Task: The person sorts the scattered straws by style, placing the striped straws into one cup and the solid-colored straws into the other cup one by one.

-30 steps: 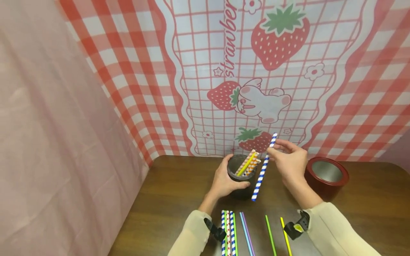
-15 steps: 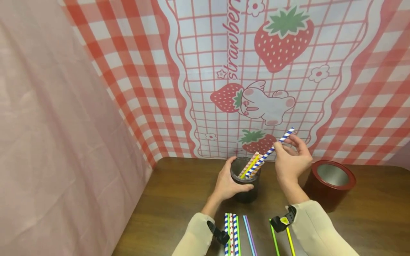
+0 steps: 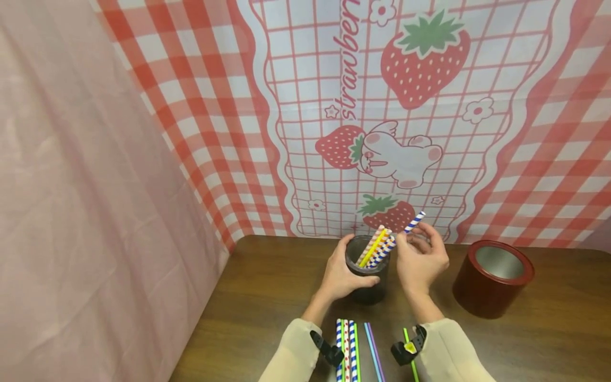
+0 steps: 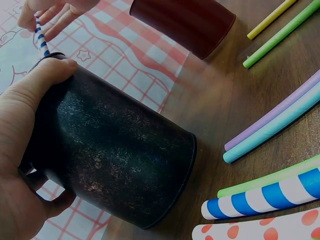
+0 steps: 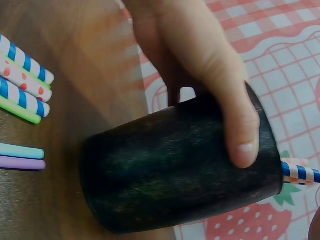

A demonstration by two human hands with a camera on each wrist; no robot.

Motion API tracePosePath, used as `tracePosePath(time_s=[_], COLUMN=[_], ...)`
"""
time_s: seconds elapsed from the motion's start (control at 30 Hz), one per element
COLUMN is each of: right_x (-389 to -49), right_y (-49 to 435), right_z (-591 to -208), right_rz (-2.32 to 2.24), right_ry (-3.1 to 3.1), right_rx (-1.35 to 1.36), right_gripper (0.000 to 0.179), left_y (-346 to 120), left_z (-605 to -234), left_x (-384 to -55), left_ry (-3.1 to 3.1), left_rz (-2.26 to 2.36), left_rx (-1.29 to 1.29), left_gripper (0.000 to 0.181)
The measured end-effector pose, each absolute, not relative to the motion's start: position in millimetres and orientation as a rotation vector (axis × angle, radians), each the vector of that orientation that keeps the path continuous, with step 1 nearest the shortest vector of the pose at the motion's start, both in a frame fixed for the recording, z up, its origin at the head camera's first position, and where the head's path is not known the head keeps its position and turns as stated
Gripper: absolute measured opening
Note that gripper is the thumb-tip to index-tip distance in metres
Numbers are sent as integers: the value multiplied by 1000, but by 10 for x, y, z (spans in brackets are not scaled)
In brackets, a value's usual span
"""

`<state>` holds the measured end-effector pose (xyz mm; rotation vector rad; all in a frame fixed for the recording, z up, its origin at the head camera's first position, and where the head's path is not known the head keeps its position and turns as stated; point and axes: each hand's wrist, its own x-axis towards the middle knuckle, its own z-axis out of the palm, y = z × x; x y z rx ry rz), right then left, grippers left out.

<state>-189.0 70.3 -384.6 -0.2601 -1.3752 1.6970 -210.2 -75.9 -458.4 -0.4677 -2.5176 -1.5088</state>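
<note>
My left hand [image 3: 337, 277] grips a black cylindrical cup [image 3: 371, 292], thumb across the front just below its rim. Yellow [image 3: 374, 250], pink-striped and orange-striped paper straws lean toward the right inside it. With thumb and fingers, my right hand [image 3: 421, 263] pinches a blue-and-white striped straw [image 3: 415, 222] close to its top end. That straw slants down into the cup's mouth, as the left wrist view also shows the straw [image 4: 42, 39] at the rim. In the right wrist view the cup [image 5: 170, 167] hides the straws' lower parts.
A red canister [image 3: 489, 289] with an open top stands to the right. On the wooden table in front lie striped, dotted and green straws [image 3: 353, 347], a light blue and purple pair [image 3: 373, 347], a green straw [image 4: 282, 40] and a yellow straw [image 4: 271, 19]. A strawberry-print cloth [image 3: 305, 175] hangs behind.
The striped straw was outside the cup, right of it; its lower end then went into the mouth. My right hand has since moved lower and left, and the straw sits deeper.
</note>
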Motion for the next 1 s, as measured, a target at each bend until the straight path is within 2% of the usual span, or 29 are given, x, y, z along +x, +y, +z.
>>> tracePosePath(time_s=[0.43,0.8,1.0], right_x=[-1801,-2020,-1994], right_y=[554,631,645], right_z=[-3963,-4326,-4344], right_rz=[1620,1510,1507], right_ry=[-1501,-1683,-1721], right_rx=[-245,-207,-210], right_gripper=[28,32,34], left_y=[-761,-754,-763], left_z=[-4602,-4588,-4597], left_x=[-2113,-2100,-2106], left_ry=[-2515,-2541,-2537], left_rz=[-1503,-1509,-1521], left_rx=[-474,-461,-457], left_gripper=[109,108,109])
